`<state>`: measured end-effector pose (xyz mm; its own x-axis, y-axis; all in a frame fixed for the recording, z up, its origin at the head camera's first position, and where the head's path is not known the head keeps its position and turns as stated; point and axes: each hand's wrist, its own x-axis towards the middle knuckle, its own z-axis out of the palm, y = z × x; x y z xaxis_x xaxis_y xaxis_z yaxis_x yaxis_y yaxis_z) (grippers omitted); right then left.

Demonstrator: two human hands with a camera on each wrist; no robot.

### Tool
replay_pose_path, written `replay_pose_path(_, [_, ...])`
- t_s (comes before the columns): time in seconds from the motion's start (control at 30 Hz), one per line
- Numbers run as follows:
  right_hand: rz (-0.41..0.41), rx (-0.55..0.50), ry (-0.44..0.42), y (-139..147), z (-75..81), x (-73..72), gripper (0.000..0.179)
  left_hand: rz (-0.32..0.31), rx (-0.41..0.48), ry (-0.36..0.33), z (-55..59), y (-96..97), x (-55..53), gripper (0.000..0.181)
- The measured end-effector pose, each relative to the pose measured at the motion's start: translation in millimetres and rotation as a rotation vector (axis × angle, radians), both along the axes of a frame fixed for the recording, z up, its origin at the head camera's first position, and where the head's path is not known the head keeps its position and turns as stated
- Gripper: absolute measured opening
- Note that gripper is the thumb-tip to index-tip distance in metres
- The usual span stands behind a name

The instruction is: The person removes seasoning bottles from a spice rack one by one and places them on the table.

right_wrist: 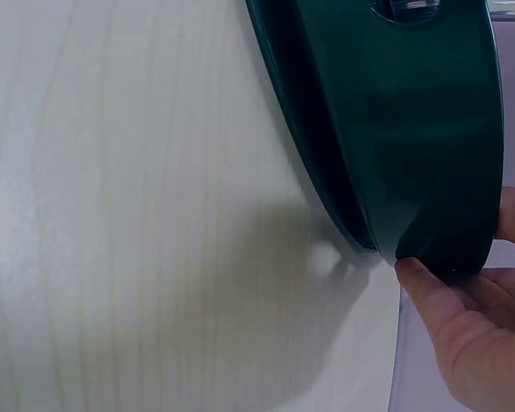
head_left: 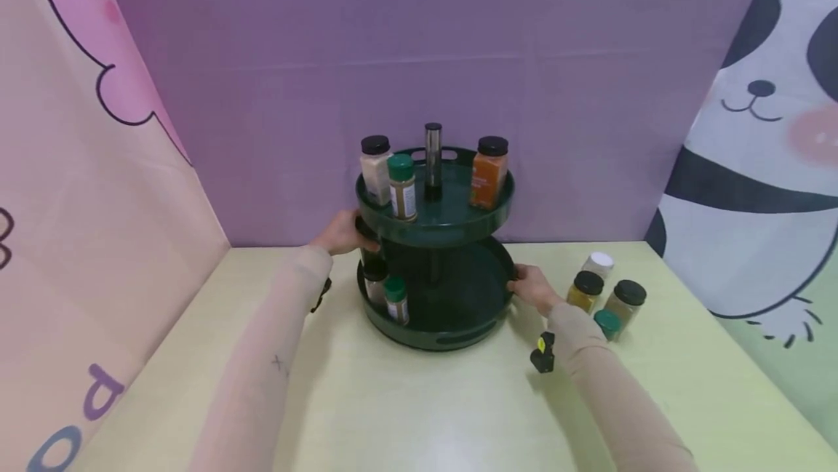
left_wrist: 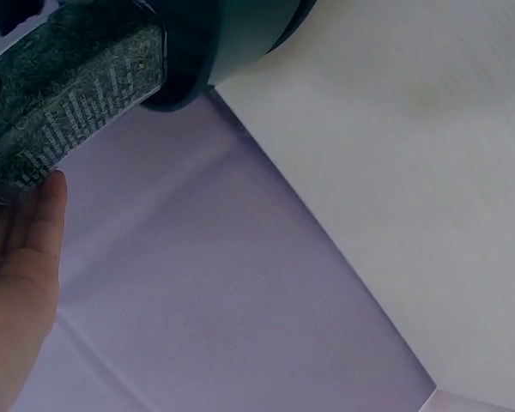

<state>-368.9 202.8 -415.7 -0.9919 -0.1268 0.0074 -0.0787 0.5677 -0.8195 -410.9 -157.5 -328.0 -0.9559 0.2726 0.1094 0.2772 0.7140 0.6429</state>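
A dark green two-tier turntable [head_left: 471, 305] stands on the table near the back wall. At its left side, between the tiers, my left hand [head_left: 342, 233] holds a clear jar of dried green herbs [left_wrist: 94, 99] with a dark cap. The jar overlaps the lower tray's left rim in the head view. My right hand [head_left: 533, 287] grips the right rim of the lower tray [right_wrist: 412, 146], thumb and fingers on either side. On that tray, at the left, are a black-capped jar [head_left: 375, 290] and a small green-capped jar [head_left: 396, 306].
The upper tray [head_left: 445, 233] bears a pale jar [head_left: 376, 175], a green-capped jar [head_left: 403, 192] and an orange spice jar [head_left: 487, 175] around a central post [head_left: 433, 159]. Right of the turntable stand several jars, including a yellow one [head_left: 581, 299] and a green-capped one [head_left: 607, 324].
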Motion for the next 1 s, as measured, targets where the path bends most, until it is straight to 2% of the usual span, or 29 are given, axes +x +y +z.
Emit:
replay_pose_path(0.1, [0.005,-0.002,-0.010,0.6,0.8,0.1,0.052,0.004,-0.003,0.004,6.2,-0.2,1.5,0.059])
replay_pose_path(0.3, [0.005,0.004,-0.021,0.3,2.5,2.0,0.053,0.035,0.010,-0.040,15.4,-4.7,4.8,0.049])
replay_pose_path(0.43, [0.000,0.005,-0.027,0.4,2.5,1.7,0.053,0.044,0.014,-0.043,20.2,-8.9,7.1,0.045])
replay_pose_path(0.67, [0.005,0.022,-0.055,-0.3,5.3,3.5,0.053,0.102,-0.028,-0.074,25.9,-19.0,9.8,0.068])
replay_pose_path(0.73, [0.002,0.017,-0.060,0.0,5.0,2.4,0.053,0.109,-0.032,-0.072,26.9,-21.0,11.0,0.069])
replay_pose_path(1.0, [0.047,-0.059,-0.020,17.2,-19.2,-19.3,0.056,0.131,-0.042,-0.077,26.1,-29.2,16.0,0.069])
